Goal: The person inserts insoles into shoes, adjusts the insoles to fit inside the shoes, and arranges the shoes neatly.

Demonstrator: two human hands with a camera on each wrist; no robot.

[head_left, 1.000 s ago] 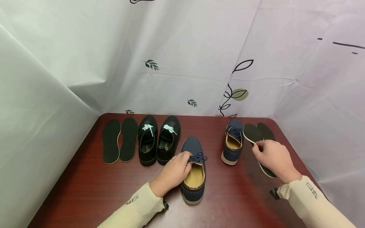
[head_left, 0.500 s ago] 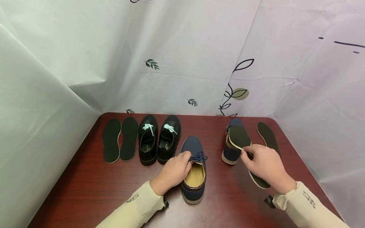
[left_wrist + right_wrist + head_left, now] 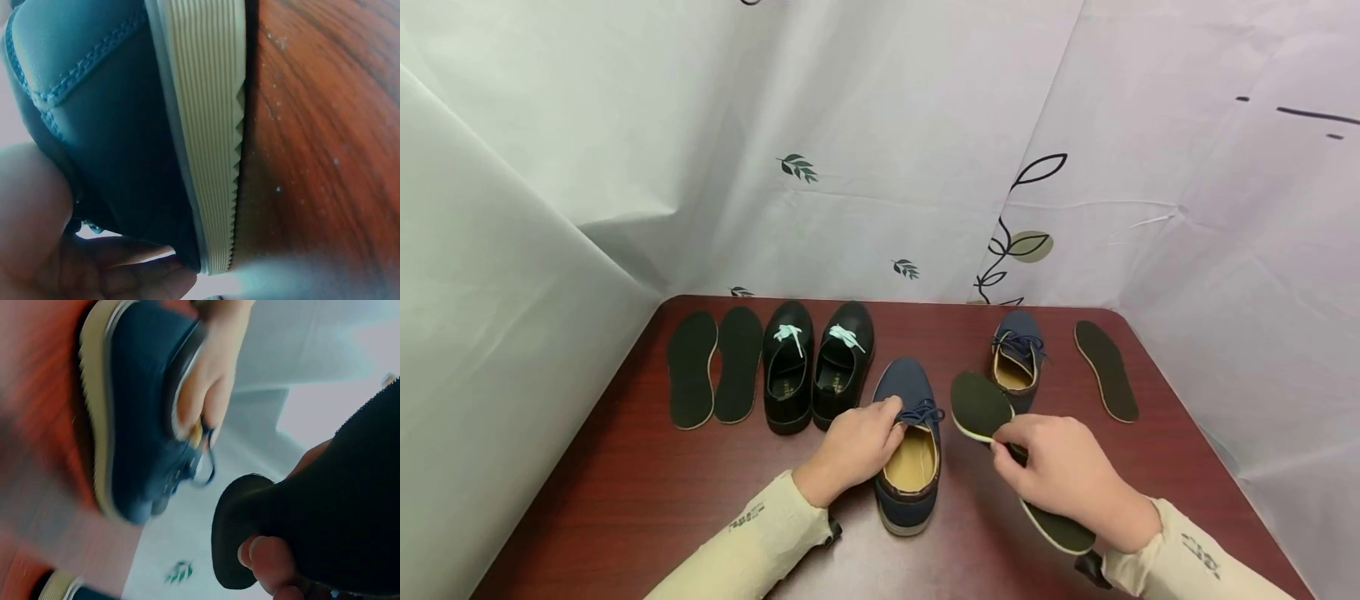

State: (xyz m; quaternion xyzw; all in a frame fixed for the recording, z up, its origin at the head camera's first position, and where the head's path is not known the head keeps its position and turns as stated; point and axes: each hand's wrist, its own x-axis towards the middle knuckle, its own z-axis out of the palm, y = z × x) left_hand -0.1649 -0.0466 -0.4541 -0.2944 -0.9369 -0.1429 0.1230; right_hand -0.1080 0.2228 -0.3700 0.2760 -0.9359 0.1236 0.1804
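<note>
At the middle of the table in the head view, my left hand (image 3: 856, 448) grips the left side and tongue of a navy lace-up shoe (image 3: 907, 379). The shoe stands sole down, toe away from me, its tan lining showing. In the left wrist view, the fingers (image 3: 147, 275) curl round the upper above the ribbed cream sole (image 3: 203, 125). My right hand (image 3: 1067, 473) pinches a dark insole (image 3: 981, 406) with a pale edge by its midsection, held above the table to the right of that shoe. The hand covers the insole's middle; the right wrist view has this insole (image 3: 350, 506) close up.
The other navy shoe (image 3: 1017, 333) stands behind the held insole, its heel partly covered. A second dark insole (image 3: 1105, 371) lies at the far right. Two black shoes (image 3: 844, 358) with pale laces and two insoles (image 3: 692, 371) line the back left. White curtains (image 3: 865, 150) surround the table (image 3: 647, 508).
My right hand has carried the insole leftward and toward me, from beside the other insole, past the rear navy shoe, to near the gripped shoe. The left hand has stayed in place.
</note>
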